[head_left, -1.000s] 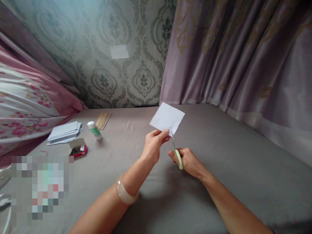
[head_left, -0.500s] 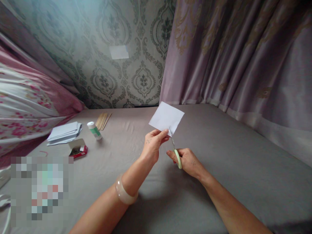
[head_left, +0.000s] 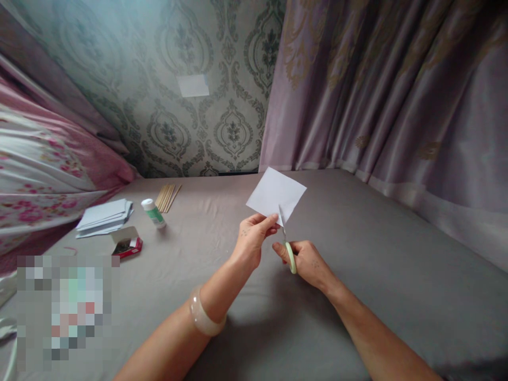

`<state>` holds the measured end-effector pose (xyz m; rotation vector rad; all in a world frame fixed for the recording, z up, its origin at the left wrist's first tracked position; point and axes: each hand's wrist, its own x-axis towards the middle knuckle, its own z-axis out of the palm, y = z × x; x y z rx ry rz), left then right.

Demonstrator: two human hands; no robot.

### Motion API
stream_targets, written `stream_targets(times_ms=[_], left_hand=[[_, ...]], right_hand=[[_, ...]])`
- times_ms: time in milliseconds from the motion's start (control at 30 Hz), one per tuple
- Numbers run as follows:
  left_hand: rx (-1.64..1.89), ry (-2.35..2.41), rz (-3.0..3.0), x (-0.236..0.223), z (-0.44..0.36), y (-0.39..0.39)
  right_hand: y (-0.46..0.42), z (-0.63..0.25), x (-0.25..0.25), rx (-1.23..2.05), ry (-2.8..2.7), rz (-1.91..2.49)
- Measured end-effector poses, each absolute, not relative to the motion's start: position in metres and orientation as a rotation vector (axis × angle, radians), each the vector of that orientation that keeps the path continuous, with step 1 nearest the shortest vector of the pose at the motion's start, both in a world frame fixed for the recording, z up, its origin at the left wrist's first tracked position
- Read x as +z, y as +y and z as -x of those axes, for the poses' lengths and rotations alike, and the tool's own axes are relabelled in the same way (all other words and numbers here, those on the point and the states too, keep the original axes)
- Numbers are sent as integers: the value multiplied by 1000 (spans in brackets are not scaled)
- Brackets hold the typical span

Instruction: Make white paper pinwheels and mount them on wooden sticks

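A white sheet of paper is pinched at its lower corner between the thumb and fingers of my left hand, which wears a pale bangle on the wrist. My right hand is closed round the light green handles of a pair of scissors. One scissor blade lies over the front of the paper near its lower corner, close to my left thumb; the other blade is hidden. Both hands are raised above the grey cloth.
To the left stand a glue stick, several thin wooden sticks, a stack of paper and an open red box of small dark items. A blurred-out patch covers the lower left. Curtains hang along the right side.
The paper and my left hand have shifted slightly right and down, toward the scissors. My right hand has barely moved.
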<state>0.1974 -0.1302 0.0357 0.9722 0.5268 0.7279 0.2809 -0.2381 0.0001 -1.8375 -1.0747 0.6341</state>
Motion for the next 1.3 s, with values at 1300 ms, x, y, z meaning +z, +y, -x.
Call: stream_targets(times_ms=[1300], left_hand=[[725,551,-922,34,-198,-130]], right_hand=[[-238,-278,6,545,-1077,1895]])
